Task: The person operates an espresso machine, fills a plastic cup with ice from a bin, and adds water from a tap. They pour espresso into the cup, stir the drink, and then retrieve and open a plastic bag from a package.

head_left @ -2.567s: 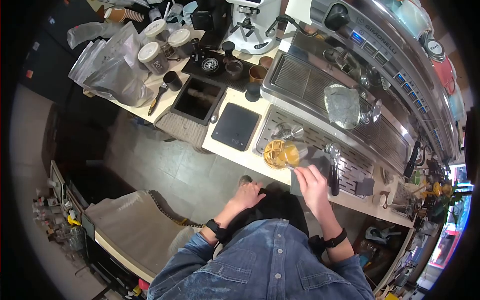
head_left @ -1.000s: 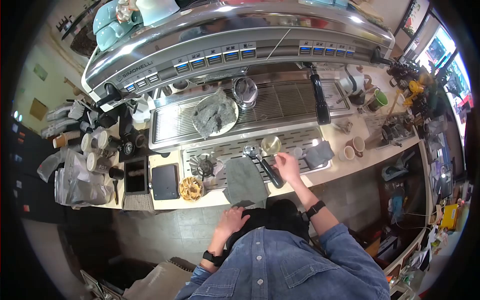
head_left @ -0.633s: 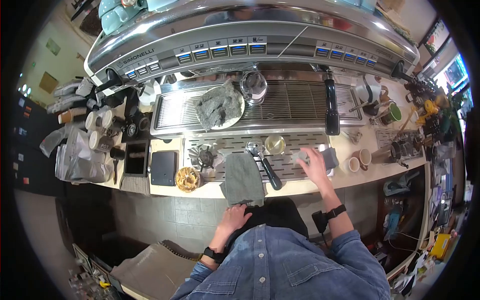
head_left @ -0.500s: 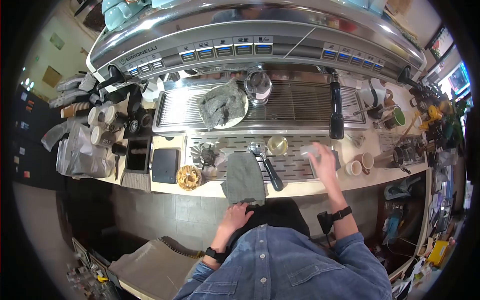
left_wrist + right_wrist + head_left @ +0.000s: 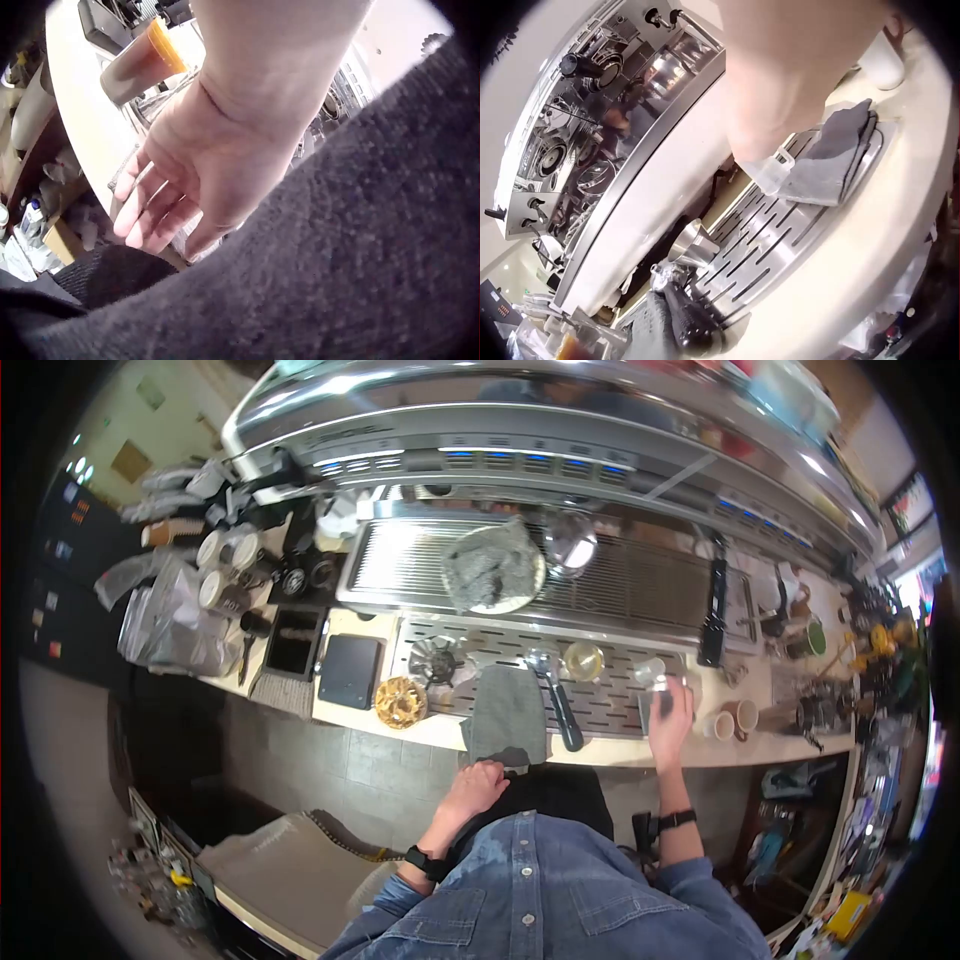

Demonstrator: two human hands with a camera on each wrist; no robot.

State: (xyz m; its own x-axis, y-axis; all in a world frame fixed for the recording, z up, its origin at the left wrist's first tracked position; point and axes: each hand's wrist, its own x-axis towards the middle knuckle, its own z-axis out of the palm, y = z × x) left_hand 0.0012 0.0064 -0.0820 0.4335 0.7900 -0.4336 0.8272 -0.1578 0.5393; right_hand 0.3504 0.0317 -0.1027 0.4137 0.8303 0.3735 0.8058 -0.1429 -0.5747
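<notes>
The right hand [image 5: 668,710] grasps a small clear glass [image 5: 771,171] over the drip tray [image 5: 610,705], beside a folded grey cloth [image 5: 826,161] — its fingers mostly hidden. The left hand [image 5: 476,784] hangs released at the surface edge, near a grey towel [image 5: 507,715]. Left of the glass lie a portafilter [image 5: 556,698] and a steel pitcher [image 5: 583,659].

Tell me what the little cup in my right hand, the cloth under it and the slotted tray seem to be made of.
The small cup looks like clear plastic or glass: the tray shows through it, and its rim bears a small tab. The grey cloth looks like soft woven fabric, folded with limp edges. The drip tray looks like brushed stainless steel, shiny and slotted. The right hand holds the cup.
</notes>
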